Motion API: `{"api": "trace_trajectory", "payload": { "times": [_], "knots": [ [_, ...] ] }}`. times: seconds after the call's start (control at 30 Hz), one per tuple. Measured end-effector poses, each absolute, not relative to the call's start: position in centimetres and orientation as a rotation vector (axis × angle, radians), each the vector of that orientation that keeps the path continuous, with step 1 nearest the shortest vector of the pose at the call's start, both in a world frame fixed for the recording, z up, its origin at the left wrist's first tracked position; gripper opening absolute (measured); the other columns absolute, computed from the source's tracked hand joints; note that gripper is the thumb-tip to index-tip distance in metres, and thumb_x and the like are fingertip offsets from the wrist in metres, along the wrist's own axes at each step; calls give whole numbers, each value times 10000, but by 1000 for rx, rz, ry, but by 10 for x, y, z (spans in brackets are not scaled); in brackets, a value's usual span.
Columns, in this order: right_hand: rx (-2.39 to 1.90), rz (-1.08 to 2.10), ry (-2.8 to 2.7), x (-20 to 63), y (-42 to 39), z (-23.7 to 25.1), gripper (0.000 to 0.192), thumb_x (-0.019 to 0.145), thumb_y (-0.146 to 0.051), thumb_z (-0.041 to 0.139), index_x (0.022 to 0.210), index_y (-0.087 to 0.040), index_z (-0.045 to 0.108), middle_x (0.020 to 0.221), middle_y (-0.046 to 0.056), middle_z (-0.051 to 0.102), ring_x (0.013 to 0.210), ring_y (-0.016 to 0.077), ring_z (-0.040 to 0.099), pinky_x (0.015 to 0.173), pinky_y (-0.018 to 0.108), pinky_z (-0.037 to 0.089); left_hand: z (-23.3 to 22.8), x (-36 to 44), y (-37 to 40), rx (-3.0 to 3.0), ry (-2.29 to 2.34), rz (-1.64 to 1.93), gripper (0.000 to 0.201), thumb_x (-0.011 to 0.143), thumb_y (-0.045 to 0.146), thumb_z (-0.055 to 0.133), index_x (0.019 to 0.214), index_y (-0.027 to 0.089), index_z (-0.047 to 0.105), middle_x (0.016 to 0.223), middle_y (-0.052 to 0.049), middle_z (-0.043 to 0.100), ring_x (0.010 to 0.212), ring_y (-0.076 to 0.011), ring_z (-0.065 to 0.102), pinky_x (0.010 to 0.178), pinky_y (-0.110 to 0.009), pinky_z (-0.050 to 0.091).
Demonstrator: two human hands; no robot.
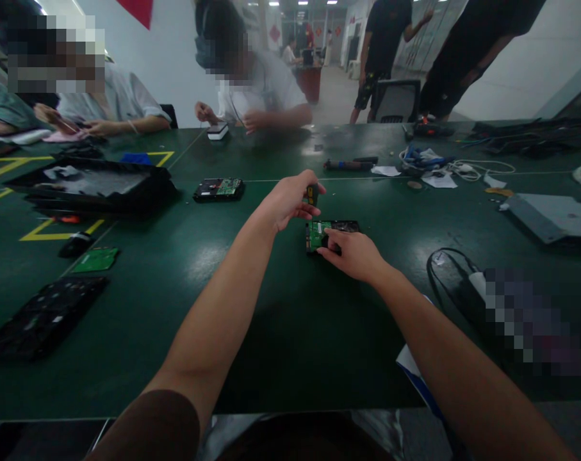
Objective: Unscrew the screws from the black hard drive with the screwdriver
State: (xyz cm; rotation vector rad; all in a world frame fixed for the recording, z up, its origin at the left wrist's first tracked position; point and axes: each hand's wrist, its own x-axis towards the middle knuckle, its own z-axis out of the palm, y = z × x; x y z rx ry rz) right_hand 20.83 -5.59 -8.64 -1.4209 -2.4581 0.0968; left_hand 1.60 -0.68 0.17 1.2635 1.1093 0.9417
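My left hand (293, 200) is closed around the short dark handle of a screwdriver (312, 194) with yellow marks, held upright above a hard drive (344, 225). The drive lies flat on the green table, its green circuit board (315, 232) facing up. The screwdriver's shaft points down at the far edge of the board; I cannot tell whether its tip sits in a screw. Over the near side of the drive, my right hand (352, 253) grips it with thumb and fingers, hiding part of the board.
Another hard drive (218, 189) lies farther back. On the left are a black tray (93, 182), a loose green circuit board (97, 259) and a dark flat part (45, 317). Cables (427, 157) and a grey metal case (554, 216) lie right. Two people sit opposite, working.
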Motion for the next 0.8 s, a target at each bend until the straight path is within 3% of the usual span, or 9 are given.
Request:
{"api": "trace_trajectory", "payload": {
  "times": [0.17, 0.27, 0.37, 0.8],
  "knots": [
    [-1421, 71, -2466, 208, -57, -85, 272, 964, -466, 560, 883, -219, 641, 838, 28, 711, 690, 169, 606, 594, 309, 359, -1, 16, -6, 1255, 1051, 906, 335, 817, 440, 527, 934, 159, 667, 818, -94, 667, 590, -161, 634, 506, -256, 458],
    [-1380, 21, -2520, 209, -57, -84, 384, 982, -467, 529, 731, -202, 651, 1139, 62, 737, 778, 188, 658, 624, 324, 422, -1, 16, -6, 1232, 1042, 903, 323, 817, 428, 527, 942, 160, 655, 836, -97, 679, 583, -157, 633, 503, -256, 458],
    [-1350, -29, -2578, 208, -58, -83, 473, 993, -472, 500, 649, -194, 668, 1401, 50, 632, 879, 223, 694, 673, 355, 489, -1, 16, -6, 1204, 1043, 919, 308, 812, 414, 545, 972, 165, 626, 825, -93, 684, 582, -162, 641, 507, -262, 469],
    [-1387, -85, -2653, 207, -59, -80, 465, 988, -504, 487, 730, -211, 740, 1464, 28, 584, 914, 254, 716, 682, 386, 543, 2, 17, -7, 1244, 1119, 922, 290, 804, 430, 563, 954, 187, 603, 776, -58, 642, 574, -153, 647, 488, -245, 447]
  ]
}}
